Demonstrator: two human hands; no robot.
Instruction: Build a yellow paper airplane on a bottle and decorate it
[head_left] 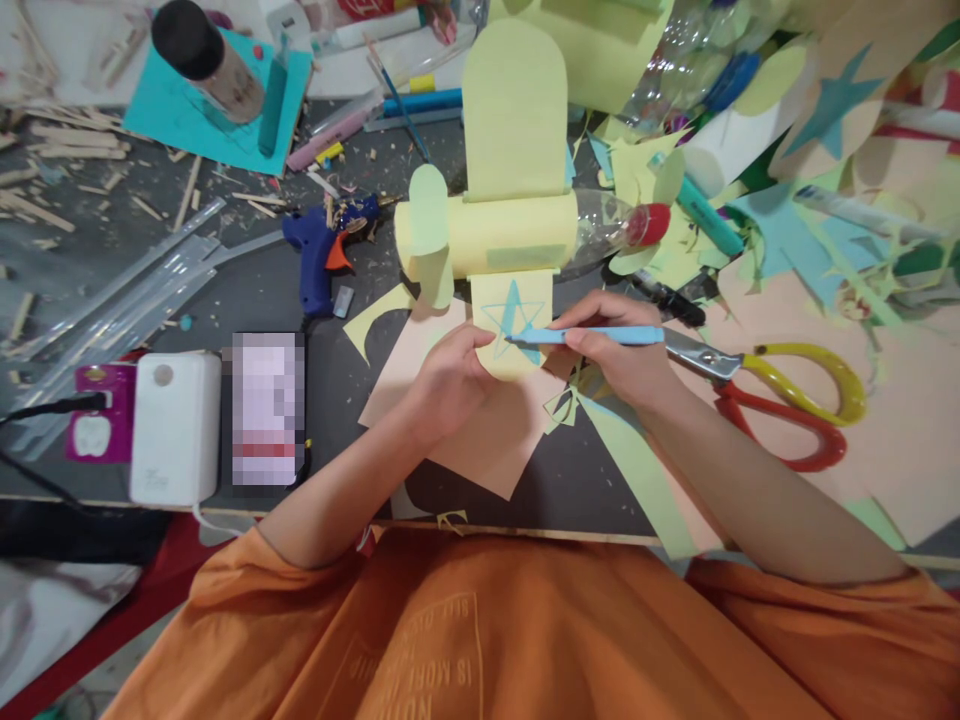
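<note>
Blue marker (619, 335) in right grip (621, 368)

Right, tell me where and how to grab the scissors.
Best taken, I'd say, by the yellow handle and red handle, coming from the right: both loops lie on that side, spread apart, while the metal blades point left and run out of sight behind the right hand.
</note>
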